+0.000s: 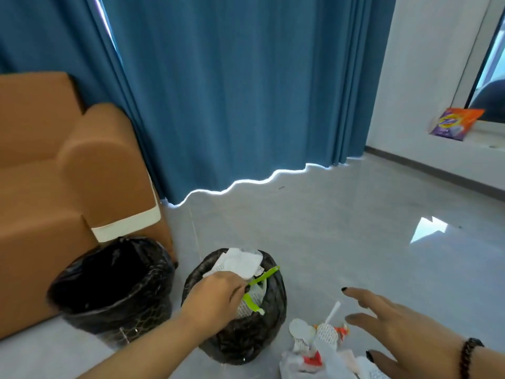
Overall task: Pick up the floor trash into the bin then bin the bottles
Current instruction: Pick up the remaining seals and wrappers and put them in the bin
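Note:
Two bins lined with black bags stand on the grey floor beside a sofa. The right bin (276, 294) holds crumpled white paper (240, 262) and a green plastic wrapper (262, 276). My left hand (216, 295) is over this bin and pinches the green wrapper. The left bin (114, 283) looks dark and empty inside. To the right of the bins a pile of floor trash (319, 341) lies: white papers, red-and-white wrappers, a white stick. My right hand (396, 329) hovers just right of the pile with fingers spread, holding nothing.
An orange-brown sofa (68, 173) fills the left side, close behind the left bin. Blue curtains (246, 91) hang at the back. A purple and orange bag (455, 123) rests on the window ledge at the right. Bare glossy floor (355, 214) stretches beyond the bins.

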